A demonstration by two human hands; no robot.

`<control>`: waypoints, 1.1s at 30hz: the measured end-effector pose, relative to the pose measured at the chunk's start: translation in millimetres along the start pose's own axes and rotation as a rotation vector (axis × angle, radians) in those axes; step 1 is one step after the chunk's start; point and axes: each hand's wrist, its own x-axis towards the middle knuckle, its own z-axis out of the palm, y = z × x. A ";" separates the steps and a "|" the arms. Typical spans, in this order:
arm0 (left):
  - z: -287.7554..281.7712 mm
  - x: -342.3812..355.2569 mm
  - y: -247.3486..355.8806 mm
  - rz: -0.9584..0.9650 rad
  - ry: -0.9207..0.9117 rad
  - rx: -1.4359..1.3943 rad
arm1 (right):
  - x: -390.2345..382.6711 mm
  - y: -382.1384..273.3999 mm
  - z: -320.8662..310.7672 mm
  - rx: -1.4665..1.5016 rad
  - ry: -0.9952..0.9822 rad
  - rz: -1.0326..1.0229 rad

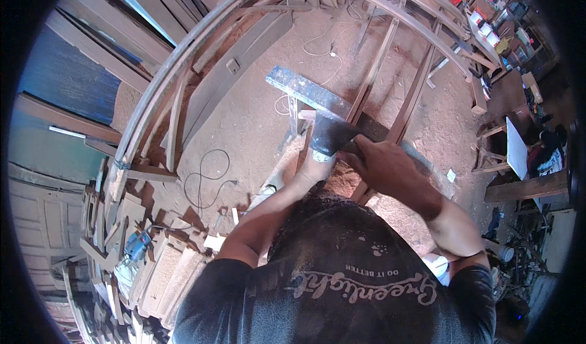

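Observation:
My left hand (316, 168) is in front of my chest, at the lower end of a dark, wedge-shaped thing (331, 132) with a whitish bottom edge. Its fingers are mostly hidden behind that thing, whose kind I cannot make out. From the right, my right hand (383, 161) comes in with fingers bent in against the dark thing's side. Beyond both hands, a narrow blue-stained board (305, 89) slopes from upper left to lower right, passing behind the dark thing. Long reddish-brown wooden bars (415, 100) run away from me past the board.
A curved wooden frame (152, 94) arches along the left. A black cable (207, 179) loops on the dusty floor, and a white cable (314, 53) lies farther off. A blue power tool (137, 244) rests by stacked wood pieces (174, 280). At right stands a cluttered workbench (485, 33).

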 end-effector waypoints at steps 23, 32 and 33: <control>5.0 1.0 23.6 0.149 -0.047 0.327 | -22.2 34.9 44.6 0.115 0.102 0.134; -25.0 33.6 21.0 -0.268 -0.099 0.042 | -34.0 53.6 14.4 0.691 0.218 0.227; -25.7 31.5 17.5 -0.234 -0.083 0.022 | -35.0 52.9 10.9 0.713 0.232 0.228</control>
